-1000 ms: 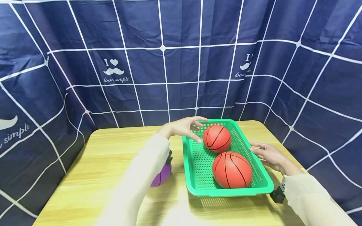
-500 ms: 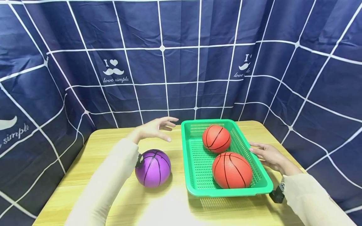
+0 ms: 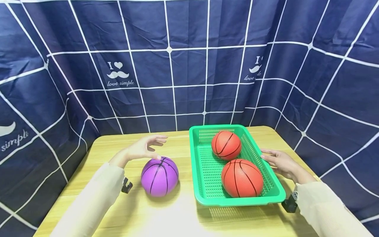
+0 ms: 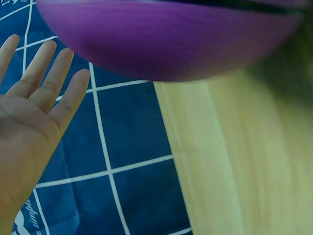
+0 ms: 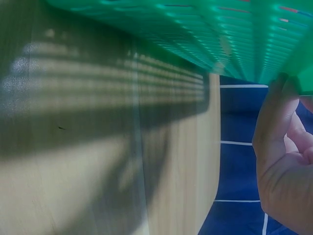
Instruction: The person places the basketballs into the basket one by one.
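On the table, a purple basketball (image 3: 160,177) sits left of a green basket (image 3: 193,161). My left hand (image 3: 142,148) hovers at the ball's upper back side, fingers spread and palm turned towards it. The thumb tip overlaps the ball's top in the head view; contact cannot be told. The left wrist view shows the palm (image 4: 24,122) and relaxed fingers beside the purple ball (image 4: 166,39). My right hand (image 3: 281,163) holds the basket's right rim, its fingertips at the edge. In the right wrist view the hand (image 5: 283,161) meets the basket wall (image 5: 205,39) from outside.
Two orange-red basketballs lie in the basket: a smaller one (image 3: 226,145) at the back, a larger one (image 3: 242,178) in front. A dark blue curtain (image 3: 148,72) with white lines surrounds the wooden table (image 3: 109,148) at the back and sides.
My left hand has moved left from over the basket, then lower, to the purple basketball, uncovering that ball in the head view. The right hand stays at the basket's rim.
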A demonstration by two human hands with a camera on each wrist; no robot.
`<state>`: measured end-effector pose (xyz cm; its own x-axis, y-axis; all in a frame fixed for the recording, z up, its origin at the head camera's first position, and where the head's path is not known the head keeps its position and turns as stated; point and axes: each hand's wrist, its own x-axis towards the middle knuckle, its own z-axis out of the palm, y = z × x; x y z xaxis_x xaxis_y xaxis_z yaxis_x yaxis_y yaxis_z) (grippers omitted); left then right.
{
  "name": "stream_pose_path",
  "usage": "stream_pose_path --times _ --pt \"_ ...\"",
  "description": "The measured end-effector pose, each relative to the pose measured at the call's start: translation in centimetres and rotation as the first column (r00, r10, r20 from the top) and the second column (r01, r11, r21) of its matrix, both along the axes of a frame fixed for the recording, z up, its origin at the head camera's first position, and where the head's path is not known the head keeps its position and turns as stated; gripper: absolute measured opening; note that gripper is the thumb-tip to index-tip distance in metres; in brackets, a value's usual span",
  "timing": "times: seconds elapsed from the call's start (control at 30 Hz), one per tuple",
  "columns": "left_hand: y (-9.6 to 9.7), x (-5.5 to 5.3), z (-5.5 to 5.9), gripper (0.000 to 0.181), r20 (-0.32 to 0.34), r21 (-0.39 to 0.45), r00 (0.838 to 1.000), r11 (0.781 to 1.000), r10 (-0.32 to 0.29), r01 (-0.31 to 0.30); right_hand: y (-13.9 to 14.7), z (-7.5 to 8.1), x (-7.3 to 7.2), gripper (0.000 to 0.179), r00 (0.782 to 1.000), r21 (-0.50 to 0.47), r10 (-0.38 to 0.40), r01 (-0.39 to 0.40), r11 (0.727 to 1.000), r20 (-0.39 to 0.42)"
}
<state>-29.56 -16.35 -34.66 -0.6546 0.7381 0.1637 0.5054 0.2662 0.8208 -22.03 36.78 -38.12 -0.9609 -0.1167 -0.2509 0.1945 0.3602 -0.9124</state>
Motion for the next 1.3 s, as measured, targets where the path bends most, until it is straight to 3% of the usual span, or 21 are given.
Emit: stream_pose_path --times 0.2,0.43,0.63,0.87,1.07,1.3 --pt "-1.9 1.2 -1.8 0.078 0.05 -0.012 0.999 1.0 0.016 -0.016 0.0 0.1 0.1 0.072 1.0 -0.056 0.01 -0.01 0.998 -0.004" --pt "-3.1 2.0 -3.3 0.087 0.104 -0.037 0.994 0.998 -0.046 0.05 0.0 0.2 0.2 0.073 1.0 -0.065 -0.002 0.003 0.998 0.004" --pt "-3.2 2.4 -4.1 0.088 0.053 -0.089 0.996 0.994 -0.066 0.071 0.0 0.2 0.2 0.073 1.0 -0.077 -0.011 0.012 0.997 0.006" --pt "-3.1 2.4 -4.5 0.086 0.061 -0.068 0.996 0.995 -0.067 0.071 0.0 0.2 0.2 0.072 1.0 -0.096 -0.004 0.004 0.995 0.003" --pt "-2.9 2.5 -4.4 0.084 -0.008 -0.059 0.997 0.995 -0.075 0.075 0.0 0.2 0.2 0.071 1.0 -0.104 -0.006 0.006 0.995 0.002" --pt "-2.9 2.6 -3.7 0.085 0.02 0.01 1.0 1.0 0.021 -0.021 -0.2 0.3 0.3 0.072 1.0 -0.09 -0.009 0.009 0.996 0.004"
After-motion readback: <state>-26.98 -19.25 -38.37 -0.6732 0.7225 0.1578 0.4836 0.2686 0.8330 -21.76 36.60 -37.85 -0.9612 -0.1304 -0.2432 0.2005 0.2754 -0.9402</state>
